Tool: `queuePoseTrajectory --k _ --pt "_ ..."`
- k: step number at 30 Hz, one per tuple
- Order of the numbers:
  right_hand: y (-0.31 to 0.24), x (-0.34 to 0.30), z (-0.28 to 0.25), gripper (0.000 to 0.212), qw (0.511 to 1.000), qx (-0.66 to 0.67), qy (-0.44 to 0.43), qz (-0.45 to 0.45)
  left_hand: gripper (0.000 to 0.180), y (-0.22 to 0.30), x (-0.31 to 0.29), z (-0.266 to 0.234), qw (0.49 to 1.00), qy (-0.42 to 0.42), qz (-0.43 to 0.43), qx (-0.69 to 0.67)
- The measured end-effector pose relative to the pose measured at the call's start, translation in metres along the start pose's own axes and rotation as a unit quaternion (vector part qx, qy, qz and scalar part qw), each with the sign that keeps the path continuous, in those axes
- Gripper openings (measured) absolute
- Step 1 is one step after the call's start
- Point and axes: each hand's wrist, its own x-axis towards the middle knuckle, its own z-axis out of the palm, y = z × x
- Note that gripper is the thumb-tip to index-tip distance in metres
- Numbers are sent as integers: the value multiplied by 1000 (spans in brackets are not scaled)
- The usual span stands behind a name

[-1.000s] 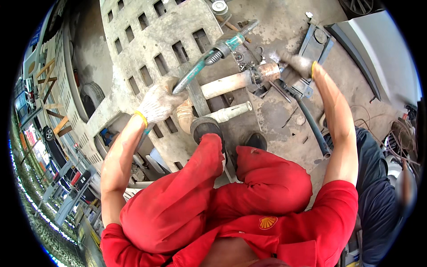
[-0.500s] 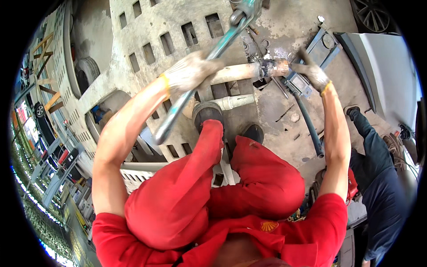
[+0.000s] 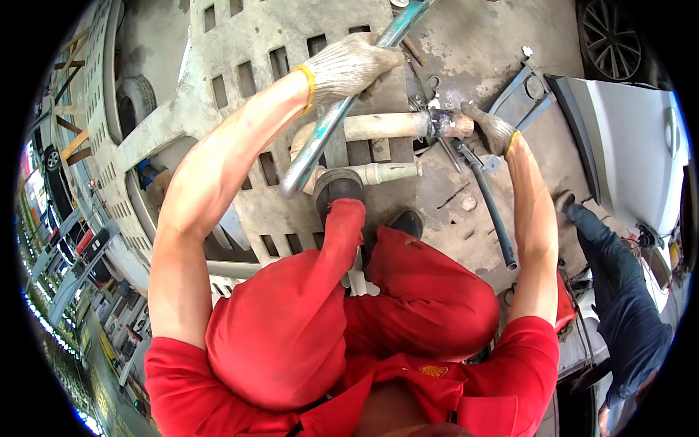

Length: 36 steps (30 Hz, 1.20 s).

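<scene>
While the white-gloved left hand [image 3: 349, 68] is clenched round a long teal metal bar [image 3: 325, 136], I fear a slip could drop it onto the pale curved pipe [image 3: 382, 127] over the slotted grey platform [image 3: 291, 29], jolting the gloved right hand [image 3: 496, 133] at the pipe's end, whose grip I cannot tell.

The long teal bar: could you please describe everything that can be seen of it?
The long teal bar looks like metal, its teal paint worn to bare grey in patches. The lower end is grey and rounded; the upper end leaves the picture. It slants from upper right to lower left, held by the gloved left hand. It crosses in front of the pale pipe; whether they touch, I cannot tell.
</scene>
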Motion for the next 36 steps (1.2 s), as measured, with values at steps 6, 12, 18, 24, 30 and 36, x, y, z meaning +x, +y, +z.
queuePoseTrajectory --k 6,12,18,24,30,36 --pt "14 -19 -28 79 947 101 -83 -293 38 -19 -12 -12 999 11 -30 21" --pt "0 -25 -28 88 989 -102 88 -60 39 -42 -21 -19 998 8 -64 17" --pt "29 19 -35 70 991 -13 -85 -98 40 -33 -32 -14 996 0 -80 51" --pt "11 -28 -42 66 948 50 -34 -312 42 -43 -41 -18 993 -10 -88 74" --pt "13 -18 -21 105 986 -162 12 -37 38 -45 -34 -13 993 -28 -78 81" --pt "26 -9 -25 74 956 -56 -117 -264 38 -50 -37 -17 992 -25 -87 92"
